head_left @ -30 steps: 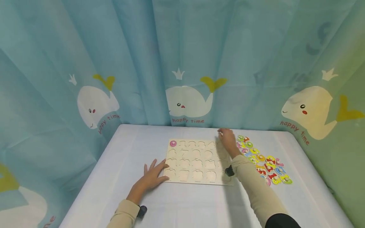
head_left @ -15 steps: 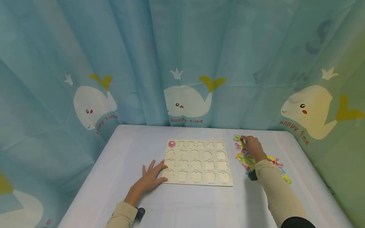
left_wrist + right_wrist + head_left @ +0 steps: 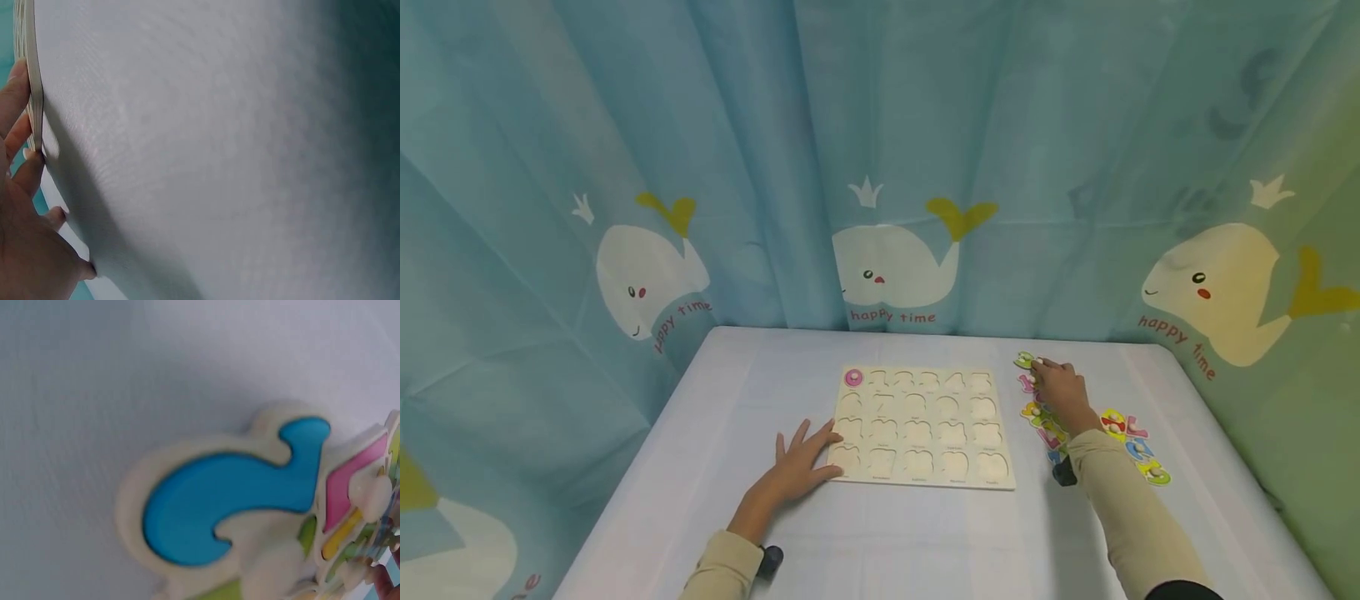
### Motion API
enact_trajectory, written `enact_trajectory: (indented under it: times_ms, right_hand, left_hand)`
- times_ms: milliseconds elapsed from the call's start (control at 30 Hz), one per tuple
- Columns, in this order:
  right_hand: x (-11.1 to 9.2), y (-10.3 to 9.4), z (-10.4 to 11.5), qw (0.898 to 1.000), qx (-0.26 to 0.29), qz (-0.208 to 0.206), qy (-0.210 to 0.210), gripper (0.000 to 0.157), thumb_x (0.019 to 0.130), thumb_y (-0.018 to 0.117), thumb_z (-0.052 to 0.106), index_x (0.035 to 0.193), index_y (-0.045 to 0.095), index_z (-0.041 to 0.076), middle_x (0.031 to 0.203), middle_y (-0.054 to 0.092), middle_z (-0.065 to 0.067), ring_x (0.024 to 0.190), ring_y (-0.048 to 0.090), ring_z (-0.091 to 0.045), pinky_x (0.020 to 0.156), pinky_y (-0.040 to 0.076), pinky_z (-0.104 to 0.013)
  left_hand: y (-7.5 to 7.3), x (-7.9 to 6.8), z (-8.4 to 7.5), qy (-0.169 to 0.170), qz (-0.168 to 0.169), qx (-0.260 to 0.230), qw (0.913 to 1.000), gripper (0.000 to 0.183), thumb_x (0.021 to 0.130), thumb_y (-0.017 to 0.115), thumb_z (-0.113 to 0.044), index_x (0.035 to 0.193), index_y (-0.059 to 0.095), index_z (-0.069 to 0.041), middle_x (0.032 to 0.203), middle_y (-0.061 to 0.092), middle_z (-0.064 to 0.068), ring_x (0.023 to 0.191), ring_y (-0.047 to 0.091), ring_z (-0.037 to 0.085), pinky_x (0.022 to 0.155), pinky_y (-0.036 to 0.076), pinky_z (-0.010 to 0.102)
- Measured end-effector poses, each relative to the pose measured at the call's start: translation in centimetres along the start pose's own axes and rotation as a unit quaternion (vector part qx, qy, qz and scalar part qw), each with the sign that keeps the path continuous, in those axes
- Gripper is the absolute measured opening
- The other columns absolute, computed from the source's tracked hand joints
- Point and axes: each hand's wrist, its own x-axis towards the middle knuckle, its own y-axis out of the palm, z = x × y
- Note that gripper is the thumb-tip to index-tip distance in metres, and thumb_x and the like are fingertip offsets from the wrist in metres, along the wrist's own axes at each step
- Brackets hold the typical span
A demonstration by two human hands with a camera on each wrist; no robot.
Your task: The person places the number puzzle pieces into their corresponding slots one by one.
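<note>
My left hand (image 3: 801,458) rests with spread fingers at the left edge of a pale wooden number puzzle board (image 3: 898,483). In the left wrist view, its fingertips touch the edge of the board (image 3: 35,81). A pink ring-shaped piece (image 3: 853,378) sits in the top left recess. My right hand (image 3: 1063,393) reaches over the far end of a pile of number pieces, fingertips right beside a green piece (image 3: 1023,360). I cannot tell whether it pinches one. The right wrist view shows a blue number piece (image 3: 231,494) up close, with blurred fingertips (image 3: 382,581) at the right edge.
Several colourful knobbed number pieces, such as a yellow-green one (image 3: 1154,473) and a blue one (image 3: 1139,450), lie right of the board, partly hidden under my right forearm. A white cloth covers the table (image 3: 895,542). A blue whale-print curtain (image 3: 895,167) hangs behind it.
My right hand has moved from above the board's far right corner rightward to the pile's far end, where it has shifted only slightly since. My left hand stays at the board.
</note>
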Motion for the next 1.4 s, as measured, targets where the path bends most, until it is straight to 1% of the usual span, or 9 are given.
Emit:
enact_trajectory:
  times_ms: [200,433,600,867,1000,1100,1233,1333,1400]
  right_hand:
    - [-0.4,0.6,-0.4,0.997,0.01,-0.067,0.04,0.037,0.097,0.048,0.011,0.131,0.048,-0.004,0.134,0.044,-0.027,0.116,0.04,-0.05,0.087,0.038,-0.063]
    - [-0.4,0.1,-0.1,0.998,-0.023,-0.04,0.039,0.034,0.096,0.051,0.013,0.126,0.053,-0.003,0.13,0.047,-0.028,0.116,0.039,-0.047,0.09,0.034,-0.062]
    - [-0.5,-0.1,0.0,0.997,-0.012,-0.041,0.064,0.037,0.097,0.05,0.015,0.127,0.051,-0.007,0.128,0.046,-0.029,0.115,0.038,-0.047,0.091,0.034,-0.061]
    - [-1.1,-0.6,-0.5,0.995,-0.086,-0.042,-0.002,0.036,0.087,0.066,0.006,0.119,0.056,-0.009,0.118,0.05,-0.031,0.111,0.04,-0.047,0.093,0.033,-0.061]
    - [-1.2,-0.7,-0.8,0.993,-0.118,-0.026,-0.002,0.042,0.083,0.072,0.011,0.115,0.055,-0.011,0.114,0.05,-0.031,0.106,0.042,-0.046,0.092,0.036,-0.059]
    - [-1.0,-0.9,-0.7,0.994,-0.105,-0.026,0.026,0.046,0.08,0.075,0.015,0.111,0.055,-0.013,0.107,0.053,-0.031,0.099,0.045,-0.045,0.087,0.039,-0.057]
    - [-0.8,-1.8,0.1,0.995,-0.096,-0.027,0.023,0.047,0.075,0.079,0.01,0.108,0.056,-0.014,0.103,0.054,-0.031,0.097,0.046,-0.045,0.084,0.042,-0.056]
    - [-0.7,-2.6,1.0,0.993,-0.108,-0.04,0.016,0.037,0.08,0.073,0.004,0.106,0.054,-0.015,0.104,0.052,-0.032,0.098,0.045,-0.046,0.083,0.041,-0.056]
    - [-0.7,-2.9,1.8,0.993,-0.095,-0.066,0.03,0.028,0.085,0.065,0.002,0.105,0.054,-0.014,0.105,0.052,-0.032,0.097,0.045,-0.046,0.082,0.041,-0.056]
  left_hand:
    - [0.1,-0.2,0.0,0.004,0.004,-0.006,1.0,0.048,0.084,0.067,-0.038,0.125,0.056,-0.016,0.148,0.036,0.01,0.137,0.015,0.045,0.1,-0.005,0.071]
    - [-0.1,-0.1,0.0,0.0,0.003,-0.005,1.0,0.047,0.086,0.066,-0.037,0.126,0.055,-0.017,0.148,0.035,0.009,0.137,0.013,0.044,0.1,-0.006,0.07]
    - [-0.2,-0.1,0.0,0.0,0.004,-0.007,1.0,0.047,0.086,0.066,-0.038,0.127,0.055,-0.016,0.149,0.034,0.009,0.137,0.013,0.044,0.1,-0.007,0.069]
    - [-0.2,0.0,0.0,-0.001,0.004,-0.007,1.0,0.048,0.086,0.066,-0.039,0.127,0.055,-0.017,0.149,0.033,0.008,0.138,0.013,0.044,0.1,-0.007,0.069]
    - [-0.2,-0.1,0.0,0.002,0.006,-0.008,1.0,0.048,0.085,0.066,-0.038,0.127,0.055,-0.016,0.149,0.034,0.009,0.137,0.014,0.045,0.1,-0.006,0.07]
    - [-0.3,-0.1,0.0,0.001,0.006,-0.011,0.9999,0.048,0.085,0.067,-0.037,0.127,0.055,-0.016,0.149,0.034,0.01,0.137,0.014,0.045,0.1,-0.006,0.07]
    - [-0.3,-0.1,0.1,0.002,0.003,-0.012,0.9999,0.048,0.086,0.066,-0.037,0.127,0.055,-0.015,0.148,0.034,0.01,0.137,0.014,0.045,0.1,-0.006,0.07]
    - [-0.3,-0.2,0.1,0.003,0.004,-0.013,0.9999,0.048,0.085,0.067,-0.037,0.126,0.055,-0.015,0.148,0.035,0.011,0.136,0.014,0.046,0.099,-0.006,0.07]
    - [-0.3,-0.2,0.2,0.004,0.006,-0.012,0.9999,0.048,0.085,0.066,-0.038,0.127,0.055,-0.015,0.148,0.035,0.011,0.136,0.014,0.046,0.099,-0.005,0.07]
